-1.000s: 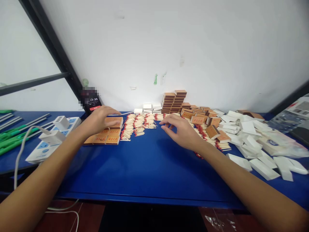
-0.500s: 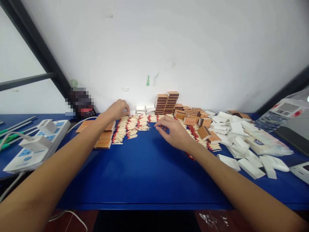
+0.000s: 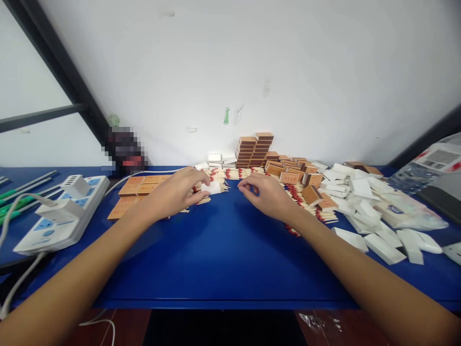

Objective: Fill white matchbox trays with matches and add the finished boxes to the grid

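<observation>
My left hand (image 3: 182, 190) grips a small white matchbox tray (image 3: 213, 187) between thumb and fingers, just over the loose matches (image 3: 201, 198). Facing it across a gap, my right hand (image 3: 265, 192) hangs above the blue table with its fingertips drawn together in a pinch; whether anything is between them I cannot see. More red-tipped matches (image 3: 297, 202) lie in rows behind and beside the right hand. Orange matchboxes (image 3: 131, 185) are set side by side to the left, partly covered by my left hand and forearm.
A stack of matchboxes (image 3: 254, 151) stands against the wall, with more matchboxes (image 3: 290, 177) piled to its right. White trays (image 3: 363, 211) are heaped on the right near a plastic bag (image 3: 406, 211). A power strip (image 3: 72, 211) with cables lies at left on the blue table (image 3: 223, 269).
My left hand has come from the back left toward the middle, now with a white tray in its grip. My right hand has stayed nearly in place, its fingertips closing together. The view has shifted slightly.
</observation>
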Available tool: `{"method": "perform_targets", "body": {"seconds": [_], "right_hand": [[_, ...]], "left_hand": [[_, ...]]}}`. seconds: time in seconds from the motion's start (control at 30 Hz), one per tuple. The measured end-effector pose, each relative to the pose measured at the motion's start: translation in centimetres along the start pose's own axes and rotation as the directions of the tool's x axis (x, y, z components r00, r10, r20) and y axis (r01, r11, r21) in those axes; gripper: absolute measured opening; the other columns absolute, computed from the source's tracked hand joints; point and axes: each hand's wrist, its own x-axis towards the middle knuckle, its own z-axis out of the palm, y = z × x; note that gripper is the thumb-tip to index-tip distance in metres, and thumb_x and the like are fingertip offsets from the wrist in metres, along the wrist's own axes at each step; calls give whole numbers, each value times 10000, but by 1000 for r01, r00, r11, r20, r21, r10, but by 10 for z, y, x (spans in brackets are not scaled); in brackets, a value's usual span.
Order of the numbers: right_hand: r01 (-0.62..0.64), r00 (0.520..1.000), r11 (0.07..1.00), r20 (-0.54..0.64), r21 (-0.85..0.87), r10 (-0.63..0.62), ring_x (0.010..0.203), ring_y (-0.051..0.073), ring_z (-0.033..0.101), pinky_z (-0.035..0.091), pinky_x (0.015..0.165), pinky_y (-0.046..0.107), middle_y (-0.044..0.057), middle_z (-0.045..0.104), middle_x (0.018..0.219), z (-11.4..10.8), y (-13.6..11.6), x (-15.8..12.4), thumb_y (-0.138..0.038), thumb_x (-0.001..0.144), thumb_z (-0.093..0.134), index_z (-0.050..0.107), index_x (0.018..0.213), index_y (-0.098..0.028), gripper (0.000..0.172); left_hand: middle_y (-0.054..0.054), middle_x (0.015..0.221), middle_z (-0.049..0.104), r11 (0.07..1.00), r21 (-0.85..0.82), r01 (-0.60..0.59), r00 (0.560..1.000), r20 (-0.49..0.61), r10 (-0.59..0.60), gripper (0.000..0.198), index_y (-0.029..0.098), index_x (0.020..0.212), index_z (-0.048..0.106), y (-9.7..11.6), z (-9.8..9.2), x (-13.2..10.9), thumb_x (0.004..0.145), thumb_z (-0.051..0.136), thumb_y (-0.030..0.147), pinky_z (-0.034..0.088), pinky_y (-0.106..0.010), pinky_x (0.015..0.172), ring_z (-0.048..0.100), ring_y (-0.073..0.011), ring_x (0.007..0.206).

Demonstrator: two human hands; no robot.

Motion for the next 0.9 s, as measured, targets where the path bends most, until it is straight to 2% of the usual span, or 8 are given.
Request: {"method": "perform_targets", "body": {"seconds": [0.1, 0.2, 0.33, 0.47, 0.57, 0.7, 0.77, 0.9], "right_hand": [[28, 993, 998, 114, 63, -35, 767, 160, 580, 410, 732, 294, 28, 695, 856, 9, -24, 9, -158, 956, 696, 745, 936, -188, 61], [34, 972, 991, 226, 129, -63, 819, 159, 596, 414, 758, 285, 32, 696, 908, 27, -44, 24, -177, 948, 748, 739, 969, -184, 24], [14, 968, 994, 248, 105, -40, 912, 180, 600, 412, 798, 293, 56, 679, 979, 50, -48, 38, -164, 962, 741, 728, 955, -173, 18], [-20, 958, 992, 287, 124, -17, 890, 175, 590, 418, 780, 283, 50, 657, 960, 57, -44, 38, -143, 985, 696, 710, 936, -175, 60], [-36, 942, 998, 335, 57, 15, 908, 181, 592, 431, 805, 292, 65, 647, 1017, 53, -46, 32, -156, 1026, 636, 681, 973, -170, 71], [-39, 914, 994, 398, -99, 76, 909, 191, 610, 431, 791, 300, 83, 639, 1081, 35, -42, 24, -185, 1058, 581, 646, 982, -176, 100], [-28, 924, 985, 371, -168, 90, 905, 198, 617, 429, 776, 304, 90, 637, 1078, 23, -36, 22, -172, 1060, 561, 635, 974, -181, 114], [-3, 973, 965, 224, -261, 63, 908, 229, 618, 437, 773, 337, 115, 636, 1094, 8, -29, 22, -155, 1063, 518, 617, 1004, -182, 118]], "left_hand": [[-74, 1185, 752, 994, -61, 88, 980, -173, -98, 309, 231, 1203, 675, -15, -5, -10, 975, 688, 439, 536, -391, 955, 699, -257, 1092], [-62, 1132, 773, 975, -95, 199, 947, -236, -217, 425, 239, 1285, 661, -36, -8, -13, 912, 760, 415, 555, -364, 880, 730, -249, 1015], [-48, 1116, 773, 986, -36, 160, 958, -234, -164, 472, 248, 1338, 647, -39, 1, -16, 893, 777, 338, 545, -367, 905, 728, -239, 983], [-74, 1145, 749, 997, 26, 71, 978, -198, -65, 470, 238, 1377, 625, -33, 16, -18, 942, 742, 371, 533, -388, 940, 701, -260, 1033], [-89, 1185, 747, 998, 56, 41, 986, -165, -31, 494, 238, 1411, 604, -33, 23, -18, 955, 736, 374, 526, -404, 965, 692, -275, 1067], [-112, 1258, 735, 997, 67, 27, 991, -135, -18, 601, 224, 1474, 566, -33, 28, -19, 934, 774, 387, 528, -416, 983, 690, -296, 1134], [-107, 1231, 744, 998, 61, 9, 993, -118, -2, 601, 231, 1467, 578, -30, 30, -20, 930, 782, 406, 534, -413, 973, 699, -295, 1116], [-101, 1179, 761, 999, 46, -12, 997, -77, 16, 622, 247, 1475, 581, -21, 38, -22, 915, 802, 400, 543, -407, 937, 719, -293, 1066]]}}
